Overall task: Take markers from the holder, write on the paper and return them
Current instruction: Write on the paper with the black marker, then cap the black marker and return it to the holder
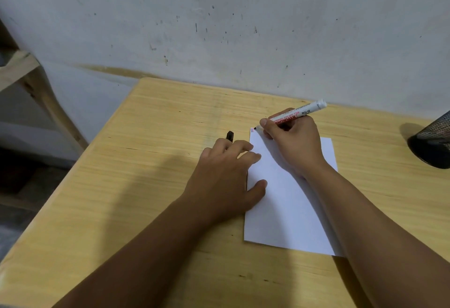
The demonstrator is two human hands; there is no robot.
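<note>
Pressing flat on the left edge of the white paper, the left hand spreads its thumb and fingers on the sheet while tucking a dark marker cap between its far fingers. At the paper's far left corner, beside short red strokes, the right hand grips a white red-printed marker, tip down. Far right on the wooden table stands a black mesh holder.
</note>
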